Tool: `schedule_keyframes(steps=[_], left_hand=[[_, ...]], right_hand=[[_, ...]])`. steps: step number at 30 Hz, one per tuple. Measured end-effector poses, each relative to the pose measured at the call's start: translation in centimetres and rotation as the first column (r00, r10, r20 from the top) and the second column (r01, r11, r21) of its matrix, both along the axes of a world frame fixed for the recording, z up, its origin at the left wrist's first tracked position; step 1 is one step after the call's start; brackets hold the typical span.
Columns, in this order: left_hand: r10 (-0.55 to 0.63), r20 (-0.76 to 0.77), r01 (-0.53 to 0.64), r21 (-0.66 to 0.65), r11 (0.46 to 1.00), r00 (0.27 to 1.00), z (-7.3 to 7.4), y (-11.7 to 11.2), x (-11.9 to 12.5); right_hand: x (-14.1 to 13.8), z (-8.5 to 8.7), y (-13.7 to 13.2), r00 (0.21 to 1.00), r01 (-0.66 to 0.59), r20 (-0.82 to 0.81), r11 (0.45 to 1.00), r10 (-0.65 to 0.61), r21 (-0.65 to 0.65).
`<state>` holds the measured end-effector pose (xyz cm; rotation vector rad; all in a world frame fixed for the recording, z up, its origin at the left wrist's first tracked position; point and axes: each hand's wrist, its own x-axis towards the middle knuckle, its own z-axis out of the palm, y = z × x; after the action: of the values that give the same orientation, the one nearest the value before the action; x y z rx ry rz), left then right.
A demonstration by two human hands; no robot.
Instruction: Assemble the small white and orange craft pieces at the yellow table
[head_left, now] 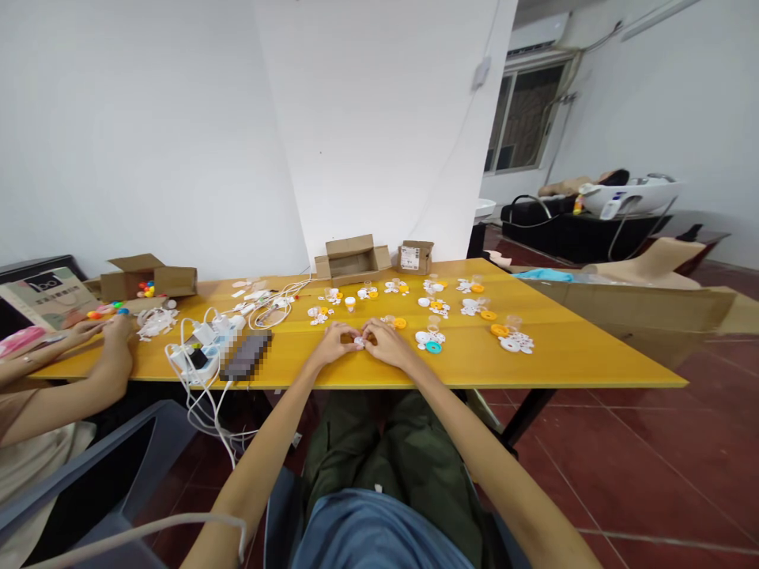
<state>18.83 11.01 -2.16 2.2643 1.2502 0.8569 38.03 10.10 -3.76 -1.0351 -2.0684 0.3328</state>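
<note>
Near the table's front edge, my left hand (335,343) and my right hand (383,341) meet with their fingertips around a small white round plastic piece (359,341). Both hands pinch it just above the wooden table (474,367). Right behind my right hand lies an orange ring (399,323). To the right sits a group of white discs with a teal ring (434,347) and a clear cup. Farther right, an orange ring (500,330) lies by white discs (517,343) with small markings. A small white cup with an orange band (350,303) stands behind my hands.
Several similar clusters of parts spread toward the back. Two cardboard boxes, one open (356,262) and one labelled (415,258), stand by the wall. At left are a power strip (207,356) with cables, a blurred-out dark flat object (246,356), and another person's arms (100,367).
</note>
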Motion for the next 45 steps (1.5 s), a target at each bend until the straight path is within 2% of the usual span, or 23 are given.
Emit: schedule_keyframes(steps=[45], left_hand=[[-0.006,-0.002,0.006,-0.003,1.000,1.000,-0.06,0.06,0.01]], right_hand=[[-0.03,-0.19,0.11,1.000,0.001,0.001,1.000,-0.001,0.010]])
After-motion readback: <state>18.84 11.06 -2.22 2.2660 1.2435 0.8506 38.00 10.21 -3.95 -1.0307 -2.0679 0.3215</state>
